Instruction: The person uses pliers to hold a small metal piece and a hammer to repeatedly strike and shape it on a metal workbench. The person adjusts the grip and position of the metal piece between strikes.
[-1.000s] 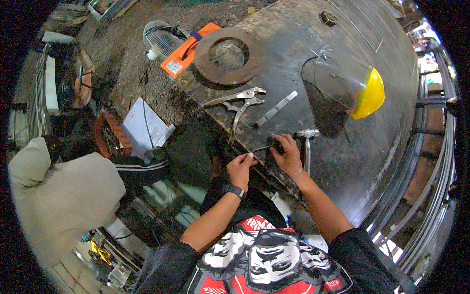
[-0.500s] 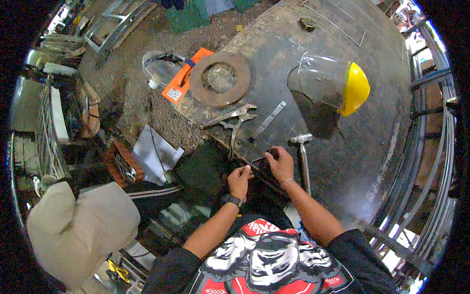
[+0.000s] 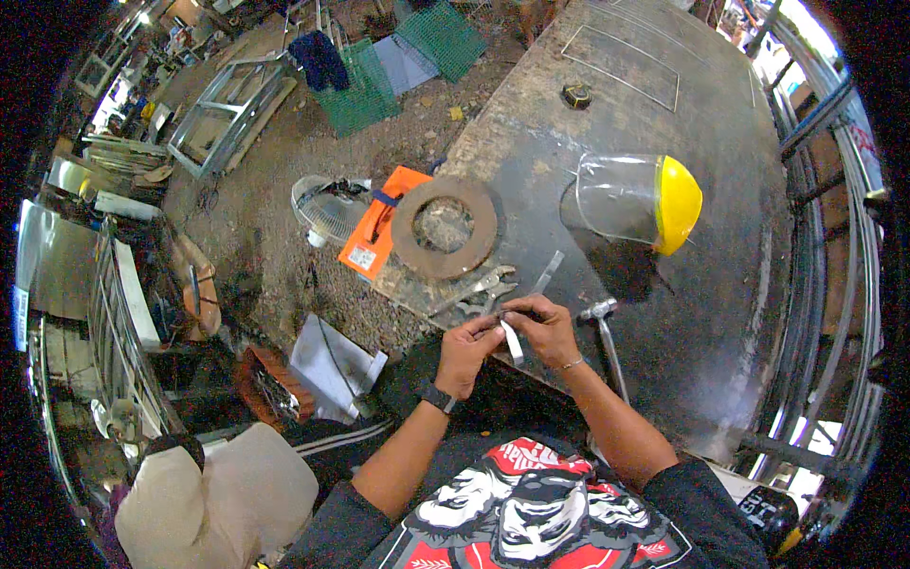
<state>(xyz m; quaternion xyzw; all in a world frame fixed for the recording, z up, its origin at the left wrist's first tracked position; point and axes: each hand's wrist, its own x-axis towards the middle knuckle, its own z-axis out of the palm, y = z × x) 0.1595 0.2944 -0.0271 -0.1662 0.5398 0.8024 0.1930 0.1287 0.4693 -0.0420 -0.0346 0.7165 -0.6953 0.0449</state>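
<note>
Close together at the near edge of the metal table, my left hand and my right hand pinch a narrow, pale metal strip between fingers and thumbs. One end of the strip hangs down toward me; my fingertips cover the other. Just beyond my hands lie locking pliers, partly hidden by them. A second flat metal strip rests on the table beside the pliers. To the right of my right hand lies a hammer, its head pointing away from me.
A rusty metal ring and an orange flat handled object lie at the table's left edge. Farther right is a yellow face shield; a tape measure sits beyond. A fan stands left, above a covered seat.
My hands have drawn together, and the strip between them now shows its pale flat face. The view has shifted, so the table's things appear lower.
</note>
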